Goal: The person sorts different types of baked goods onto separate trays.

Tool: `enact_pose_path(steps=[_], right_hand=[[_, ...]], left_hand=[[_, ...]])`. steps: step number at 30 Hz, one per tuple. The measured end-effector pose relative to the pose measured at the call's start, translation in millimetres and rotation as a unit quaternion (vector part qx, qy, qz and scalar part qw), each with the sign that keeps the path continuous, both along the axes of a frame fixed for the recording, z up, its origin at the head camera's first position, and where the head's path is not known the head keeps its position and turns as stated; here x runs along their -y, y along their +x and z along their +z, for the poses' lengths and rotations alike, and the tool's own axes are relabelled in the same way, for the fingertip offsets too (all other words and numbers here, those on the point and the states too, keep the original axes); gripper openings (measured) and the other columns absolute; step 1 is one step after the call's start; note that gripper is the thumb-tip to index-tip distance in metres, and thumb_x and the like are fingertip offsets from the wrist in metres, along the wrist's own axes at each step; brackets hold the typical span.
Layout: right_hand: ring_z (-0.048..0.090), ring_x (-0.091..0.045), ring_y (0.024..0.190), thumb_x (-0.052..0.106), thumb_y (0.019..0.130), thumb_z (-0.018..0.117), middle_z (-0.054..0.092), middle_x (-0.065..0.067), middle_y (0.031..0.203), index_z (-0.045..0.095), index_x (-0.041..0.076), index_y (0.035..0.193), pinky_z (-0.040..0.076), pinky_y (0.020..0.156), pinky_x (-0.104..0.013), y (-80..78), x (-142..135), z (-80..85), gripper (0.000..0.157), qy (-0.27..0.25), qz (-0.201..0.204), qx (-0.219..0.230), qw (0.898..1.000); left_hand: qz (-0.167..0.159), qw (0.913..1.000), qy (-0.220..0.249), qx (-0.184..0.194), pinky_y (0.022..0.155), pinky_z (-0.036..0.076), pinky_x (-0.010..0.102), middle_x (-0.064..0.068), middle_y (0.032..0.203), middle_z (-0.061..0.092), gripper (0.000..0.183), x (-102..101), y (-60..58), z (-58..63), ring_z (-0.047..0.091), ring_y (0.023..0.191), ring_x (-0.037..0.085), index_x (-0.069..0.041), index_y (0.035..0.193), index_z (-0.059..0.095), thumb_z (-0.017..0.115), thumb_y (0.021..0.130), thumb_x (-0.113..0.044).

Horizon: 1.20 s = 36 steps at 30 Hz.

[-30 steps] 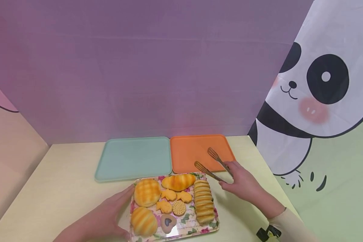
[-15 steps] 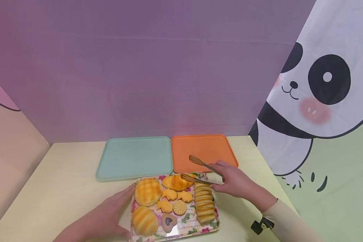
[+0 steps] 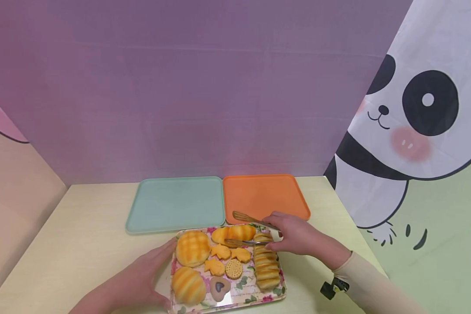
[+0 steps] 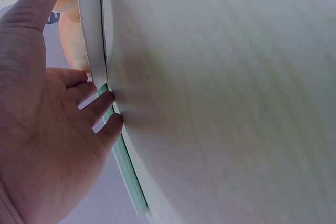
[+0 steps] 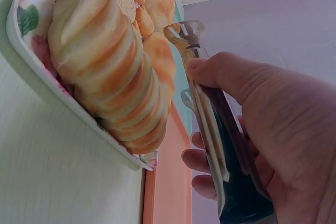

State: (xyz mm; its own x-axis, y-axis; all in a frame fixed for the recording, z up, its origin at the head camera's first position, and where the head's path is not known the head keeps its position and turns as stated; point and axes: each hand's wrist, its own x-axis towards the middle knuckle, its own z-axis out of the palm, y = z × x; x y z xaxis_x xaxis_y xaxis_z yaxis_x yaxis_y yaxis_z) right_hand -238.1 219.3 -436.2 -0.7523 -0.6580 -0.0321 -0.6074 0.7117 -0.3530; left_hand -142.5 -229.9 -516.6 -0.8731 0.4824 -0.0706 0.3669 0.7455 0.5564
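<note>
My right hand [image 3: 298, 235] grips a pair of metal tongs [image 5: 207, 114], thumb on one arm and fingers around the other. The spread tongs reach over the back of a floral tray [image 3: 239, 296], one tip near an oval striped bread roll [image 3: 239, 231]. Below the tongs lies a long ridged bread [image 3: 267, 270], partly hidden by them. My left hand [image 3: 139, 274] rests against the tray's left edge with fingers extended. Beside it on the tray are two round buns [image 3: 192, 249]. Between the breads lie fish-shaped biscuits [image 3: 215, 267], a round biscuit [image 3: 233, 269] and a heart-shaped cookie [image 3: 220, 288].
Behind the floral tray lie a pale green tray [image 3: 176, 205] and an orange tray [image 3: 264, 196], side by side on the light table [image 3: 90, 235]. A purple backdrop [image 3: 196, 87] rises at the back. A panda-printed sheet [image 3: 384, 192] borders the right.
My right hand has brought the tongs left and downward from over the orange tray to above the floral tray's breads. The left hand and the floral tray stay in place.
</note>
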Motion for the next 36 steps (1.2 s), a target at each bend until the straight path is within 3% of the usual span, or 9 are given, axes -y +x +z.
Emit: enact_pose_path(steps=[7,17,27,36], right_hand=[[0.072,-0.024,0.092,0.035,0.096,0.088,0.073,-0.007,0.126,0.069,0.007,0.147,0.062,0.075,-0.029,-0.2,-1.5,1.3,0.061,-0.003,0.025,-0.008,1.0],[0.068,-0.021,0.088,0.038,0.096,0.088,0.076,-0.004,0.12,0.073,0.007,0.143,0.058,0.072,-0.03,-1.7,-1.3,-0.2,0.058,0.014,0.039,-0.033,0.999],[0.074,-0.019,0.103,0.037,0.095,0.089,0.078,-0.004,0.121,0.075,0.006,0.14,0.065,0.089,-0.043,-2.7,3.9,-1.6,0.055,0.049,0.051,-0.082,0.994],[0.073,-0.017,0.099,0.034,0.096,0.089,0.078,-0.003,0.115,0.078,0.008,0.135,0.065,0.087,-0.042,-1.2,10.7,-0.5,0.048,0.055,0.049,-0.076,0.994]], left_hand=[[0.002,1.0,-0.003,0.006,0.126,0.032,0.071,0.015,0.183,0.02,0.153,-1.1,1.6,4.6,0.031,0.162,0.05,-0.007,0.177,0.022,0.086,0.061,-0.083],[-0.002,1.0,0.0,0.001,0.126,0.032,0.071,0.017,0.183,0.021,0.153,-0.2,1.2,3.6,0.032,0.161,0.051,-0.006,0.176,0.022,0.086,0.061,-0.083],[0.004,1.0,0.003,0.007,0.126,0.031,0.072,0.016,0.183,0.021,0.153,-0.8,1.8,4.3,0.031,0.161,0.05,-0.007,0.177,0.022,0.087,0.061,-0.083],[0.013,0.9998,0.0,0.014,0.127,0.03,0.07,0.013,0.184,0.019,0.153,-1.2,1.2,2.1,0.029,0.163,0.048,-0.01,0.177,0.021,0.087,0.061,-0.083]])
